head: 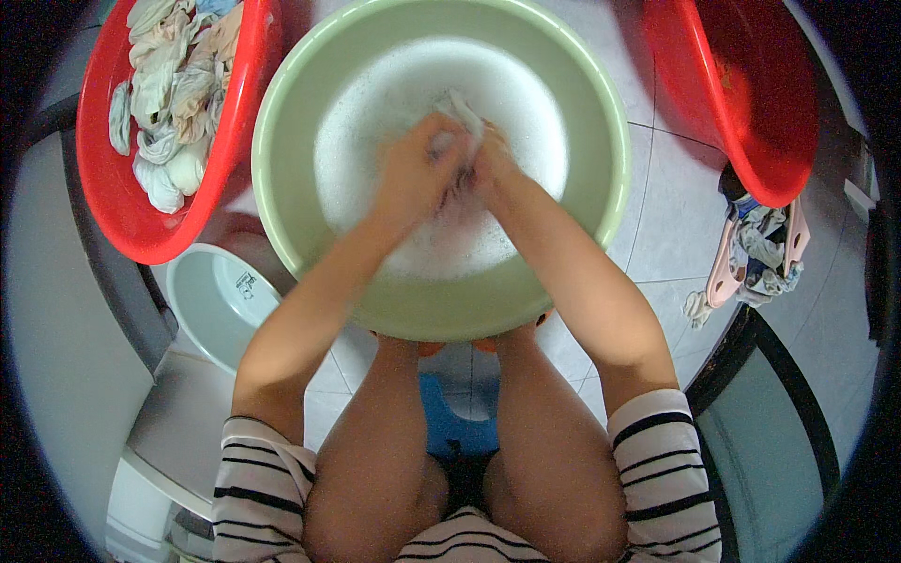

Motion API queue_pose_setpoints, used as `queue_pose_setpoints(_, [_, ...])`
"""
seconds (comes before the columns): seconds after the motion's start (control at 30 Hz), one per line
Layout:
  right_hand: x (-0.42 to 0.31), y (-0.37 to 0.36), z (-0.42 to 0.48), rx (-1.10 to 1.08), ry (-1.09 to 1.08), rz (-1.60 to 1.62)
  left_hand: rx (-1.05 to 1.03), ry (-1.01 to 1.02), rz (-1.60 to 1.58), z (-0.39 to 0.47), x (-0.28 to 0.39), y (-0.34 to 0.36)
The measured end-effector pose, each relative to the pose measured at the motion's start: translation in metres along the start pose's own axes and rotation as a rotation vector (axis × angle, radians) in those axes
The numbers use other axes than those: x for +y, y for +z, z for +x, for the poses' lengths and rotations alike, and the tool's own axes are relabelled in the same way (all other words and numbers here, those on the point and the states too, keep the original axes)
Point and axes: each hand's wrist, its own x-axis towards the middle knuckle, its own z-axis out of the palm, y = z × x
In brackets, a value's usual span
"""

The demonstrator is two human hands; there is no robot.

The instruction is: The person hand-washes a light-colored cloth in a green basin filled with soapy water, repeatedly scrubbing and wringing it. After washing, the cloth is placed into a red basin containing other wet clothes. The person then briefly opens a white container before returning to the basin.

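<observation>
A large pale green basin (450, 310) with sudsy, whitish water stands in front of me. My left hand (426, 158) and my right hand (493, 155) meet over the middle of the basin, blurred by motion. Between them is a small wet white cloth (463, 111), its end sticking out above the fingers. My left hand's fingers are curled around part of it, and my right hand presses against it from the other side. How much cloth lies inside the hands is hidden.
At the upper left, a red tub (134, 236) holds many bunched pale cloths (165, 91). A small light blue basin (211, 310) stands below it. Another red tub (767, 141) is at the upper right, beside pink clogs (725, 271) with socks on them. A blue stool (461, 433) shows between my legs.
</observation>
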Motion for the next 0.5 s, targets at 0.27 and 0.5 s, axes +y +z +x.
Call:
queue_pose_setpoints(0.27, [-0.011,0.042,-0.080,-0.102,0.185,0.394,0.036,0.105,0.354,0.004,0.004,-0.032])
queue_pose_setpoints(0.5, [0.010,0.027,-0.069,-0.168,0.343,0.411,-0.053,0.067,0.523,-0.015,0.017,-0.026])
